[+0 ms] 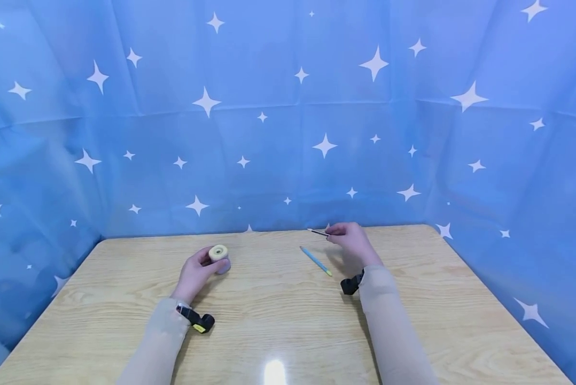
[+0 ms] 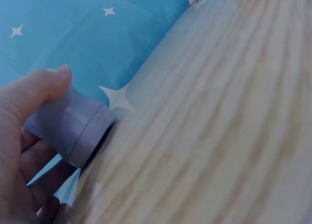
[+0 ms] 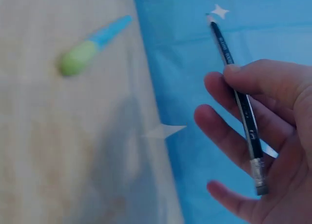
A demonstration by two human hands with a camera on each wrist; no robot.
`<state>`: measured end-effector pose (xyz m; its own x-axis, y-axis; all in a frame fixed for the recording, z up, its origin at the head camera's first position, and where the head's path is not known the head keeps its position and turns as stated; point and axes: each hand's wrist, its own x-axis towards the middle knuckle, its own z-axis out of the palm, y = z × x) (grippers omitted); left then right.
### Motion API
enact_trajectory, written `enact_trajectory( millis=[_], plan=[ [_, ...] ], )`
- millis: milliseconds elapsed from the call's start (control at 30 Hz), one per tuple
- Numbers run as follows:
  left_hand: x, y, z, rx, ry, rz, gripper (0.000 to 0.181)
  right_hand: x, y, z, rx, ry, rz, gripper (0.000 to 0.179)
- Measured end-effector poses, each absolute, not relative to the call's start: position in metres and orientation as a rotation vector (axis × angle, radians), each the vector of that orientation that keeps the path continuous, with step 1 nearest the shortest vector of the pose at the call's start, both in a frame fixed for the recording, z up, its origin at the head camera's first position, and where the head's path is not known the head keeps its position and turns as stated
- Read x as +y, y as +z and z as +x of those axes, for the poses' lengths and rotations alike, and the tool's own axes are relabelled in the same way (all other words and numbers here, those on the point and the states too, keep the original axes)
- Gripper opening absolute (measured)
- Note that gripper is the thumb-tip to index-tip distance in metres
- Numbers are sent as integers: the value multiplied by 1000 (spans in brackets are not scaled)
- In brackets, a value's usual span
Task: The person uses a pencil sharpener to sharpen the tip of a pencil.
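Observation:
My left hand (image 1: 194,274) grips a small lilac pencil sharpener (image 2: 73,126) between thumb and fingers. Its pale yellow top (image 1: 218,252) has a dark hole in the centre, and its base is right at the tabletop. Over the back edge of the table, my right hand (image 1: 351,240) pinches a black pencil (image 3: 242,104) between thumb and forefinger. The pencil's sharpened tip points left in the head view; its metal band and dark eraser lie toward the palm. A blue pencil (image 1: 314,260) with a yellow-green end lies on the table between the hands, nearer the right one.
The wood-grain table (image 1: 269,315) reaches back to a blue curtain (image 1: 269,133) with white stars, which also hangs at both sides. Each wrist wears a small black camera, such as the left camera (image 1: 203,322). Light reflects off the table's front.

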<state>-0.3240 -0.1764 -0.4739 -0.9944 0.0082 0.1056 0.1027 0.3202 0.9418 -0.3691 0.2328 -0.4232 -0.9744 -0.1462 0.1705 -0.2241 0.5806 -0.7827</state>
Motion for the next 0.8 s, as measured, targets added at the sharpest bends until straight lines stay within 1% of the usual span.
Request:
enact_trajectory(
  millis=[267,467,633,800],
  plan=[
    [-174,-473,-323,-2515,-1742,-106,62,230,-416,-364,-2669,1382,398,24],
    [-169,-466,-331,-2465,-1721,-133,60,228,-404,-359,-2654,1370,449,21],
    [-158,-442,-335,-2447,-1478,-212,56,224,-393,-353,-2649,1350,457,20],
    [-152,-422,-334,-2454,-1121,-309,52,217,-392,-348,-2654,1381,488,21]
  ],
)
